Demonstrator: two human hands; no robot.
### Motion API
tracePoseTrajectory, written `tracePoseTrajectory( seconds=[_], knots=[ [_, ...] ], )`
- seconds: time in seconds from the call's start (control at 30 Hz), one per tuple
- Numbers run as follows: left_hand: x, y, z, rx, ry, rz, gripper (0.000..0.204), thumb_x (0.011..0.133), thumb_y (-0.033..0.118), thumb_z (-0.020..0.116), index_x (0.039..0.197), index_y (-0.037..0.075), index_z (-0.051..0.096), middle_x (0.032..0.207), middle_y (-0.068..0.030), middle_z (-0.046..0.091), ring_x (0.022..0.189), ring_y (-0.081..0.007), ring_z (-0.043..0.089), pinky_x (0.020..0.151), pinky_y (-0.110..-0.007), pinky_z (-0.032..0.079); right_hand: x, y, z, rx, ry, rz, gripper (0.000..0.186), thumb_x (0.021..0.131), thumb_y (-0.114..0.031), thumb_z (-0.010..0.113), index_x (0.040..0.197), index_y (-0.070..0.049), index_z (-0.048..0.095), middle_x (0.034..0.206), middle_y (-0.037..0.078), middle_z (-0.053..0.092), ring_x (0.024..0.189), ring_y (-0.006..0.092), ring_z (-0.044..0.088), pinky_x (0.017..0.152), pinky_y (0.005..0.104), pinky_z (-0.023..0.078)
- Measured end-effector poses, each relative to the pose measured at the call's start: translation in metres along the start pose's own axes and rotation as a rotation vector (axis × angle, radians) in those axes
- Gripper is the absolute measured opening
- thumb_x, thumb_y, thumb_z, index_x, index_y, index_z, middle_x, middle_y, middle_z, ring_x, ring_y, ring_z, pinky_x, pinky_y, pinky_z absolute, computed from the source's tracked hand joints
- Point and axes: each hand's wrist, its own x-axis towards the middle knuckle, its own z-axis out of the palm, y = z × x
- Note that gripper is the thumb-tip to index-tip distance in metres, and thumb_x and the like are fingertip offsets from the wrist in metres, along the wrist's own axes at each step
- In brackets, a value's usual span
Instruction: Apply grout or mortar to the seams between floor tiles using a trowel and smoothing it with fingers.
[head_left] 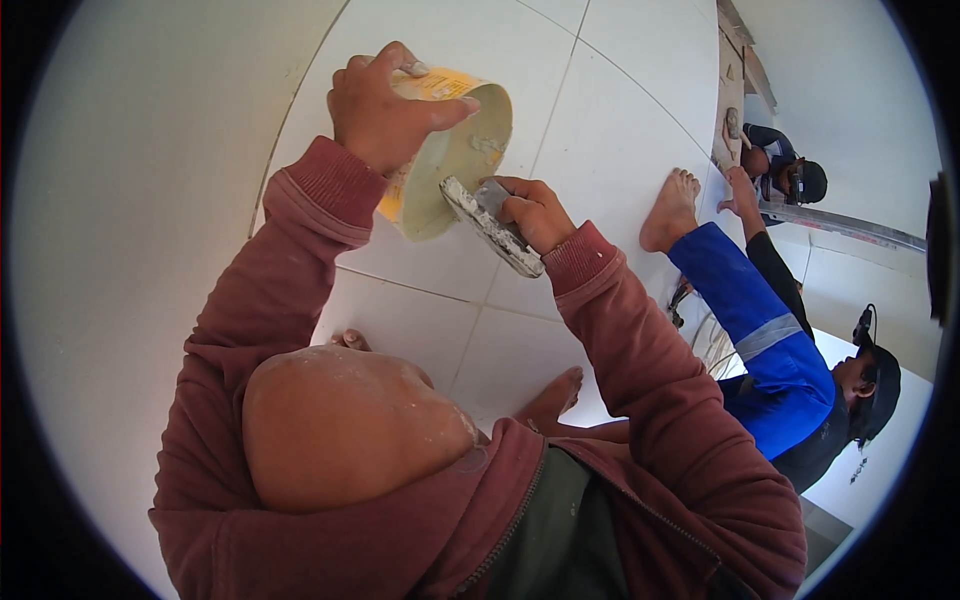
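My left hand [385,110] grips a yellow-and-white plastic bucket [428,195] by its rim, thumb over the edge. The bucket is tipped with its mouth to the right, and pale paste clings to its inner wall. In my right hand [535,213] is a putty knife [490,228] with a wide blade. Whitish paste coats the blade, which lies at the lower edge of the bucket's mouth; whether the two touch I cannot tell. My right fingers are closed round the tool, and its handle is mostly hidden.
White floor tiles [520,60] lie beneath, with a pale wall [130,230] on my left. My bare knee [350,430] is bent in front of me. To the right sits a person in blue trousers [750,330]; another person [785,170] crouches farther off, near a long metal bar [850,225].
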Motion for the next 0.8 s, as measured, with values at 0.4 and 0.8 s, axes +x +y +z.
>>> tracePoseTrajectory(
  seconds=[0.4,0.8],
  knots=[
    [0.008,0.0,0.006,0.041,0.011,0.019,0.055,0.054,0.046,0.074,0.09,0.01,0.053,0.093,-0.0155,0.047,0.094,-0.0293,0.043,0.084,-0.04,0.037,-0.008,0.023,-0.002,0.497,-0.174,0.157,0.026,0.076,-0.009,0.044,0.092,0.005,0.058,0.082,0.01,0.063,0.07,0.0154,0.06,0.067,0.0282,0.049],
    [-0.023,0.01,0.0,0.076,0.04,0.301,0.052,0.045,0.025,0.077,0.086,0.009,0.049,0.1,-0.0156,0.041,0.092,-0.0309,0.04,0.08,-0.041,0.032,0.082,-0.033,-0.212,-0.276,0.447,-0.088,0.051,0.051,0.01,0.038,0.096,-0.001,0.059,0.081,0.008,0.06,0.076,0.0167,0.057,0.068,0.0287,0.047]
  ],
)
